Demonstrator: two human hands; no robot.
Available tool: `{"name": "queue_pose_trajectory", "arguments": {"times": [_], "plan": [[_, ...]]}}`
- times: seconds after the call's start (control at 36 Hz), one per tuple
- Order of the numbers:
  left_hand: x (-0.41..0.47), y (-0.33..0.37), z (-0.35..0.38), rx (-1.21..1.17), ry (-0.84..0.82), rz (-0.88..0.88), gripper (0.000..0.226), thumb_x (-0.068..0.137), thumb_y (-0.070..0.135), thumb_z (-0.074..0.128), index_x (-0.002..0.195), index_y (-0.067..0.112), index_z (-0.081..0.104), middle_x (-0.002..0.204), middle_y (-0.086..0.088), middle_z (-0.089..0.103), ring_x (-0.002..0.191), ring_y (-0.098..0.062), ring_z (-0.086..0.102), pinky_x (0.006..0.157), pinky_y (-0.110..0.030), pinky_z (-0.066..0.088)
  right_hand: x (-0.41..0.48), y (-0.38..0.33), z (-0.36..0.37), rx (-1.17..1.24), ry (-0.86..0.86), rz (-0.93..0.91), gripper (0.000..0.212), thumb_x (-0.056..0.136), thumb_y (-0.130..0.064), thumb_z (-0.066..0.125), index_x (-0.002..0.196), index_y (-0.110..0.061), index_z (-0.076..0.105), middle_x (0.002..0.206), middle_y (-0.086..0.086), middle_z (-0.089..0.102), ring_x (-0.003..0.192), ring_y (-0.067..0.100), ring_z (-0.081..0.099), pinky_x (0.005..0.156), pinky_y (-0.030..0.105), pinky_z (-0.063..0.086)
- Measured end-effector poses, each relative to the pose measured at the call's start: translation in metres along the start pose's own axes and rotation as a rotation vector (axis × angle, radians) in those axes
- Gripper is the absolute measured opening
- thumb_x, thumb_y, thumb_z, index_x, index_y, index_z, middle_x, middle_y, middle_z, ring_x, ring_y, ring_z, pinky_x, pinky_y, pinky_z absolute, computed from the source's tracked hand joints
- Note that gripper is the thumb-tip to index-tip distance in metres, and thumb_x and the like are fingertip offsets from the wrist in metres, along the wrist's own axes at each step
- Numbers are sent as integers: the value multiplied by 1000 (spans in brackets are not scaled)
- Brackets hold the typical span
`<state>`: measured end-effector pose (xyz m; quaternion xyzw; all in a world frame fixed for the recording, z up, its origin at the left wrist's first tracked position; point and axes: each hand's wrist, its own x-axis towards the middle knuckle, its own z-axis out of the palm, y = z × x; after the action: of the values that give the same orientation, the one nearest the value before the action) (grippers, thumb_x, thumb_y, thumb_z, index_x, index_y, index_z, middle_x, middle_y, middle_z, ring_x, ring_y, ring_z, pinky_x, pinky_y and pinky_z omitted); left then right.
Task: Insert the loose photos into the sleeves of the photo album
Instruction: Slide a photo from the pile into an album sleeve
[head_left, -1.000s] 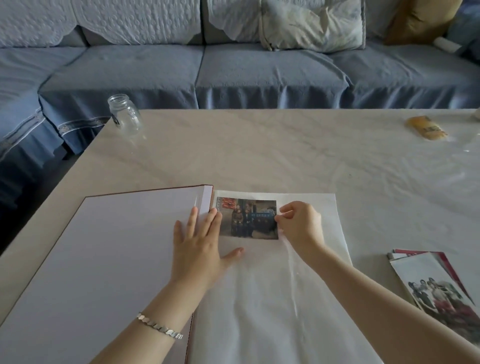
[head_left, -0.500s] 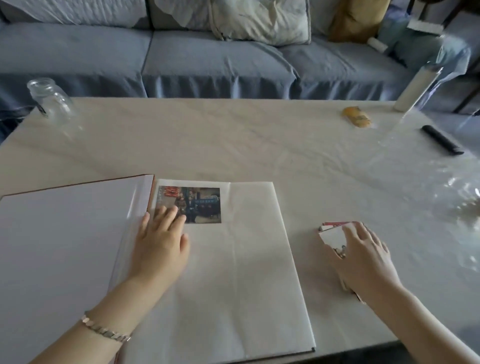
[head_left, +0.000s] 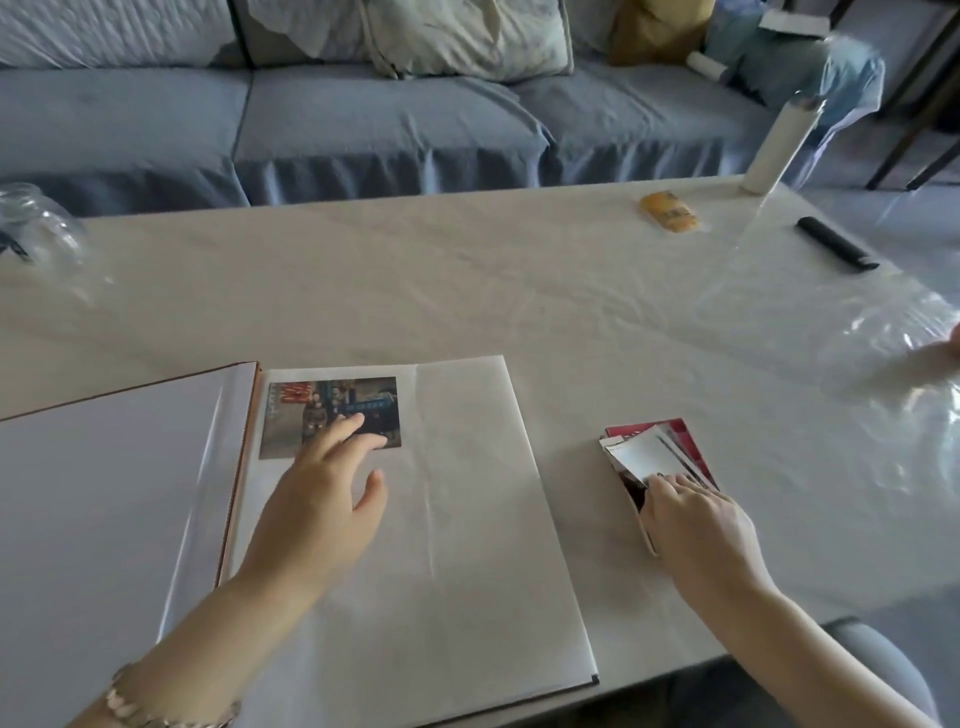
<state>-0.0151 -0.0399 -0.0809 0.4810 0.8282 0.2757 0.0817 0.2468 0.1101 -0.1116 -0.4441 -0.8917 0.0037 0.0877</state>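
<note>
The photo album (head_left: 467, 545) lies open at the table's near edge, its right page white. One dark photo (head_left: 311, 410) sits at that page's top left corner. My left hand (head_left: 327, 483) rests on the page with straight fingers, the fingertips lying on the photo's lower edge. To the right of the album lies a stack of loose photos (head_left: 654, 452), white on top and red underneath. My right hand (head_left: 696, 519) covers the stack's near end, fingers curled round its edge. A clear plastic sheet (head_left: 208, 493) of the left page stands folded back near the spine.
A glass jar (head_left: 36, 228) lies at the table's far left. A yellow packet (head_left: 670, 210), a white roll (head_left: 774, 150) and a black remote (head_left: 836, 241) sit at the far right, with crumpled clear film (head_left: 893, 374) near the right edge. A blue sofa (head_left: 363, 114) runs behind the table.
My right hand left the photo on the page and moved right onto the loose stack, where it now grips the near end. My left hand slid onto the placed photo.
</note>
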Motion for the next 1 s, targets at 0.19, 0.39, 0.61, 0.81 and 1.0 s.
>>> {"name": "queue_pose_trajectory", "arguments": {"times": [0.19, 0.39, 0.61, 0.81, 1.0], "plan": [[-3, 19, 0, -215, -100, -37, 26, 92, 16, 55, 116, 23, 61, 122, 16, 54, 111, 2, 47, 88, -10, 32, -5, -6, -11, 36, -68, 116, 16, 79, -14, 70, 66, -10, 63, 68, 2, 66, 65, 23, 66, 41, 18, 30], [-8, 66, 3, -966, -568, -356, 48, 72, 49, 74, 108, 21, 60, 103, 2, 72, 97, -8, 67, 87, -28, 54, 7, -77, -28, 371, 340, -143, 40, 92, -25, 40, 104, -2, 70, 108, 10, 69, 102, 21, 65, 89, 25, 43], [-2, 55, 0, -1113, -104, -554, 23, 97, 20, 48, 94, 9, 68, 76, -4, 73, 69, -13, 70, 58, -25, 55, 29, -130, -11, 566, 86, -424, 50, 92, -34, 43, 134, -6, 49, 139, 6, 49, 132, 15, 40, 108, 31, 29], [29, -11, -8, -490, 334, -490, 8, 92, 14, 52, 96, 11, 46, 81, -2, 58, 81, -30, 58, 70, -34, 46, 43, -105, 29, 361, -76, -176, 73, 86, -55, 19, 140, -11, 41, 151, 4, 31, 142, 18, 23, 115, 31, 19], [51, -31, -11, -80, 360, -289, 15, 94, 13, 51, 99, 1, 44, 78, -18, 60, 70, -38, 54, 55, -34, 30, 34, -100, 44, 314, -158, -94, 77, 81, -59, 6, 149, -23, 19, 146, -20, -9, 135, -6, -13, 100, 8, -6]]}}
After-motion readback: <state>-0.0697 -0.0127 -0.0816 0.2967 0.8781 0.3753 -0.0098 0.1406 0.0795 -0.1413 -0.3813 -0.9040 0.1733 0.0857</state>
